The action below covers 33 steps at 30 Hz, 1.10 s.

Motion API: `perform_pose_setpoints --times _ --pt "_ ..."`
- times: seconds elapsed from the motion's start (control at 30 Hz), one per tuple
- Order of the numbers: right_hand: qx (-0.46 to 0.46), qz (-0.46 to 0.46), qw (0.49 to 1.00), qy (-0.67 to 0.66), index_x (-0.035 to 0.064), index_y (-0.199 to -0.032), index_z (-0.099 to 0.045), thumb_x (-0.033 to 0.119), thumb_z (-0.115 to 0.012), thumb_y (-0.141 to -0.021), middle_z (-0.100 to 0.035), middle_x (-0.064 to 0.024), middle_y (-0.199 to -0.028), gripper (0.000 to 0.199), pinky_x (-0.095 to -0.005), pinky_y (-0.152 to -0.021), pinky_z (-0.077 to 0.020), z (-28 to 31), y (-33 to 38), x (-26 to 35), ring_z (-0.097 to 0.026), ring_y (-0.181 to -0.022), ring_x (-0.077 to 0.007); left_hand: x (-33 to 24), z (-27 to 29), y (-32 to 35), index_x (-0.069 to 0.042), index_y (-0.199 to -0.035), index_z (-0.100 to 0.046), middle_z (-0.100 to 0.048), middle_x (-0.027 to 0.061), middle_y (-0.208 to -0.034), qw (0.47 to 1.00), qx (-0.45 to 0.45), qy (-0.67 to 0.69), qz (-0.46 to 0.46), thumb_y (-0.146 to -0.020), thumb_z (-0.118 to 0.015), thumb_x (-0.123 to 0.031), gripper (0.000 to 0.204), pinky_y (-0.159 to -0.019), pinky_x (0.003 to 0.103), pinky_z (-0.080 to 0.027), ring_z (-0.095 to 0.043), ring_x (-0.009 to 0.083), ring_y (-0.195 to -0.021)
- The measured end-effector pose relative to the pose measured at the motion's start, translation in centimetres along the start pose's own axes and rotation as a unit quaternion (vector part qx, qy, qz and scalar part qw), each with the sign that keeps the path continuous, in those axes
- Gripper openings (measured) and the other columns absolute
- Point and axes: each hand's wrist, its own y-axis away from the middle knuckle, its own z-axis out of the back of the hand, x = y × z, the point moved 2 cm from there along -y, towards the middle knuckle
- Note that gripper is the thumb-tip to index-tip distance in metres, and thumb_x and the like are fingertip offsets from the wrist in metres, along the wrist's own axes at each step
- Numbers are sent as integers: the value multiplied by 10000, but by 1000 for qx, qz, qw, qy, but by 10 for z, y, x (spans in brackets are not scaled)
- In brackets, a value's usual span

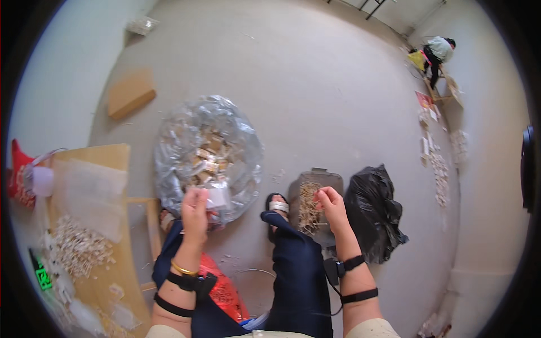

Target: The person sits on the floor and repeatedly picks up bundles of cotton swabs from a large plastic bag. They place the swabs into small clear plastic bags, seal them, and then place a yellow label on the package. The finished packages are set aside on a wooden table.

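My left hand (195,213) pinches a small clear plastic bag (218,198) by its edge, over the near side of a large clear plastic sack (239,127). Many small brown-and-white packets (211,160) lie inside that sack. On the right, my right hand (332,207) is closed at the fingertips above a grey bin (331,179). Thin, light-coloured sticks (308,208) fill part of this bin. Whatever those fingertips hold, if anything, is too small to make out.
On the left stands a wooden table (127,265) with a pile of small pale pieces (81,246). A black plastic bag (373,211) stands right of the bin. A red bag (225,287) lies between my legs, a cardboard box (131,96) farther off. Another person (438,53) bends down far right.
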Motion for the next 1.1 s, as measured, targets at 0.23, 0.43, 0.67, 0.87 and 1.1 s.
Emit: perform_pose_setpoints --times 0.23,0.43,0.67,0.87,1.1 --pt "290 79 952 -57 -17 -1069 -642 79 -568 -930 -665 -40 -992 184 -243 -852 -467 -132 90 122 -598 -943 -89 -74 -11 87 -85 -865 -569 -571 -31 -716 998 16 -14 -63 -959 -570 -256 195 -468 165 -422 -509 17 -560" --pt "299 129 943 -71 0 -1084 -647 107 -603 -919 -663 -23 -962 202 -239 -808 -465 -149 149 143 -592 -897 -86 -108 0 151 -88 -862 -561 -574 -18 -693 989 7 -44 -143 -963 -567 -250 191 -482 179 -423 -509 33 -541" --pt "345 55 929 -118 -7 -1056 -615 99 -612 -904 -637 -17 -871 186 -237 -717 -453 -174 213 123 -572 -784 -84 -129 30 222 -20 -838 -535 -554 43 -633 964 -46 -131 -226 -949 -588 -237 250 -504 276 -428 -531 93 -568" --pt "434 50 897 -69 2 -1012 -627 120 -623 -910 -636 -6 -874 155 -232 -733 -459 -229 275 115 -572 -793 -77 -139 102 294 -30 -890 -557 -591 162 -712 869 -157 -319 -345 -864 -648 -139 145 -559 366 -457 -614 332 -636" --pt "499 18 866 -31 -10 -994 -661 129 -652 -900 -650 -2 -857 168 -223 -747 -458 -287 314 121 -575 -798 -73 -137 164 334 -33 -871 -574 -626 152 -714 848 -247 -361 -299 -891 -632 -159 141 -554 341 -469 -637 303 -636"
